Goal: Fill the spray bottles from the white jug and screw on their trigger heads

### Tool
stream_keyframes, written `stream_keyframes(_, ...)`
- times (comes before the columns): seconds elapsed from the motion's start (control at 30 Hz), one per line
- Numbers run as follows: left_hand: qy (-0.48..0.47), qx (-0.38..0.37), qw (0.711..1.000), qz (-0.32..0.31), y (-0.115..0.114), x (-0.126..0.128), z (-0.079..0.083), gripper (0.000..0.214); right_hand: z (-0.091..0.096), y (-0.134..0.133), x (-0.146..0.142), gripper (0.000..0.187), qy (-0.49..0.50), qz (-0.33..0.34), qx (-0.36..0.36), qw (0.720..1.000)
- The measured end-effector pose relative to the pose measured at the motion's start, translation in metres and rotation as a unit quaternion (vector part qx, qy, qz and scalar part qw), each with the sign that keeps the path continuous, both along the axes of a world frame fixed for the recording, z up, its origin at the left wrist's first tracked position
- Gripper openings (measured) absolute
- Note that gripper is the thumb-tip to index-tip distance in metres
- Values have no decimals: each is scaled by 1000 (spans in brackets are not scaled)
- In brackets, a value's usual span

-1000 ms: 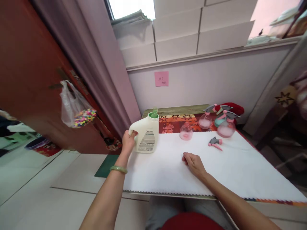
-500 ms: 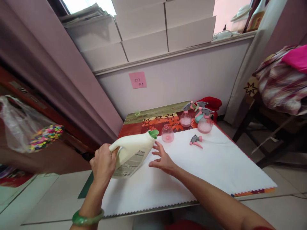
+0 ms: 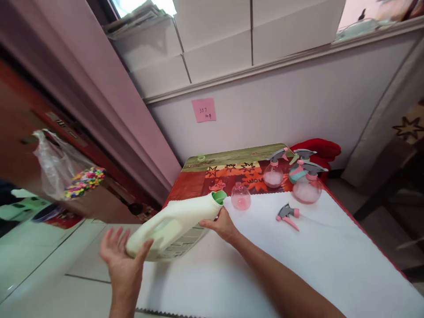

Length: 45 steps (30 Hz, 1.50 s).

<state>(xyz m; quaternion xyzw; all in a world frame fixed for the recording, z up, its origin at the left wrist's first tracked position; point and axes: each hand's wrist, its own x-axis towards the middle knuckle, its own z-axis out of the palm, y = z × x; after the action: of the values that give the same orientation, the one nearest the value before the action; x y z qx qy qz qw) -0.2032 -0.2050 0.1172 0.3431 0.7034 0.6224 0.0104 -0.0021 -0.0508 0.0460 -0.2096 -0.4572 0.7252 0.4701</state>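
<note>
A cream-coloured detergent jug (image 3: 185, 212) with a green spout (image 3: 219, 197) is tilted above the white cloth, its neck to the right. My right hand (image 3: 222, 225) grips it from below near the neck, thumb along the label side; some fingers are hidden behind it. At the jug's base is my left hand (image 3: 124, 251), fingers spread and slightly blurred, thumb overlapping the lower side. Just right of the spout stands a pink transparent bottle (image 3: 241, 197) with its top off. A grey and pink spray head (image 3: 287, 215) lies on the cloth to the right.
Several spray bottles with heads on stand at the table's back right, including a pink one (image 3: 307, 190) and another (image 3: 273, 176). A small green ring (image 3: 201, 157) rests at the back left. The white cloth (image 3: 265, 269) covers the table's front. A bag of colourful pieces (image 3: 84, 182) hangs left.
My left hand has let go of the jug's handle and moved to its base, fingers spread. My right hand has closed on the jug near the neck. The view has shifted.
</note>
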Motion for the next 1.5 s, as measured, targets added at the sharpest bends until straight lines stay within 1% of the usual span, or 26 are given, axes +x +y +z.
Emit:
stream_keyframes(0.03,-80,24,997,2,-3,-2,-11,123,0,2,1,70,1,-1,0,1000)
stream_keyframes(0.07,-150,34,988,-6,-6,-2,-23,125,0,4,2,71,1,-1,2,1000)
stream_keyframes(0.1,-205,29,978,-25,-7,0,-34,121,-1,5,3,72,-1,0,6,1000)
stream_keyframes(0.17,-286,-7,955,-76,-6,6,-54,106,-2,9,5,69,-7,1,17,1000)
stream_keyframes(0.2,-311,-26,945,-96,-5,11,-62,98,-3,10,6,65,-7,3,17,1000)
stream_keyframes(0.27,-344,-41,931,-112,-1,17,-72,87,-6,13,8,57,1,12,5,1000)
stream_keyframes(0.37,-362,-16,926,-103,5,20,-76,80,-5,15,10,56,16,24,-24,999)
stream_keyframes(0.43,-361,0,929,-88,10,18,-75,74,1,17,13,58,22,24,-33,999)
stream_keyframes(0.5,-351,24,932,-89,15,18,-71,68,10,18,17,60,31,24,-37,999)
stream_keyframes(0.57,-344,54,931,-104,23,20,-65,64,22,19,21,62,45,18,-35,998)
stream_keyframes(0.67,-352,85,925,-117,35,28,-54,61,37,21,28,66,67,-9,-36,997)
stream_keyframes(0.77,-351,104,922,-125,45,36,-42,58,46,23,31,66,84,-35,-59,994)
stream_keyframes(0.83,-335,111,927,-124,50,39,-34,58,48,24,31,65,98,-47,-85,990)
stream_keyframes(0.97,-283,104,947,-108,55,39,-18,61,49,25,29,59,120,-59,-135,982)
stream_keyframes(1.1,-249,109,957,-103,57,40,-7,64,48,25,27,56,126,-60,-159,977)
stream_keyframes(1.27,-232,109,963,-86,60,41,-7,68,46,24,25,56,129,-58,-168,976)
stream_keyframes(1.5,-232,99,965,-67,62,38,-9,61,47,23,27,53,135,-49,-170,975)
